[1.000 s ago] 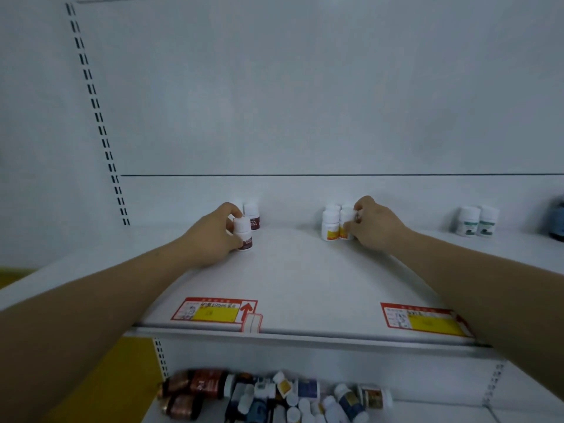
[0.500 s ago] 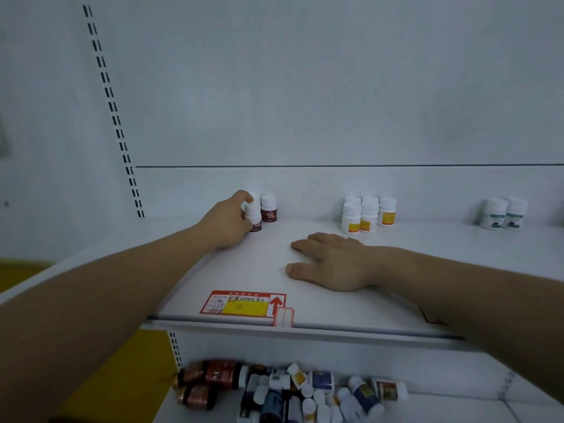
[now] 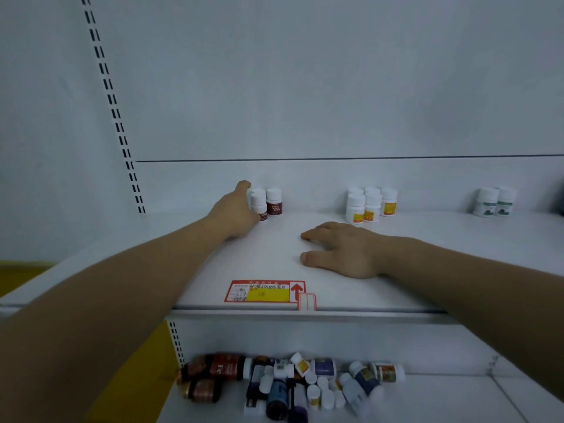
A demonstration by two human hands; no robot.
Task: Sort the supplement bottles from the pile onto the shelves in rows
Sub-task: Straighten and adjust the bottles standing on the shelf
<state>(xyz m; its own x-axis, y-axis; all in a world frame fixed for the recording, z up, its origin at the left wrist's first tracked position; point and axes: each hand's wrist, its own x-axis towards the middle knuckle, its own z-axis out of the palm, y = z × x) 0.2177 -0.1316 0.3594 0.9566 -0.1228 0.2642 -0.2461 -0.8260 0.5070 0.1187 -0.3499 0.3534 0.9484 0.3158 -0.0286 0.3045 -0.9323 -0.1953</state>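
My left hand (image 3: 236,210) grips a small white bottle with a maroon label (image 3: 259,204) standing at the back of the upper shelf (image 3: 427,248), beside another maroon-labelled bottle (image 3: 274,202). My right hand (image 3: 341,250) lies flat and palm down on the shelf, holding nothing. Behind it stand several white bottles with yellow labels (image 3: 370,206) in two short rows. Two green-labelled white bottles (image 3: 496,203) stand farther right. The pile of mixed bottles (image 3: 293,383) lies on the lower shelf.
A red and yellow price tag (image 3: 264,291) sits at the upper shelf's front edge. The white back panel rises behind the bottles, with a slotted upright (image 3: 113,102) at left. Brown and dark blue bottles lie in the pile's left and middle. Yellow floor shows lower left.
My right hand let go of the yellow-labelled bottles, drew back toward me and settled flat on the shelf. My left hand stayed on the maroon-labelled bottle, pushing it slightly toward the back.
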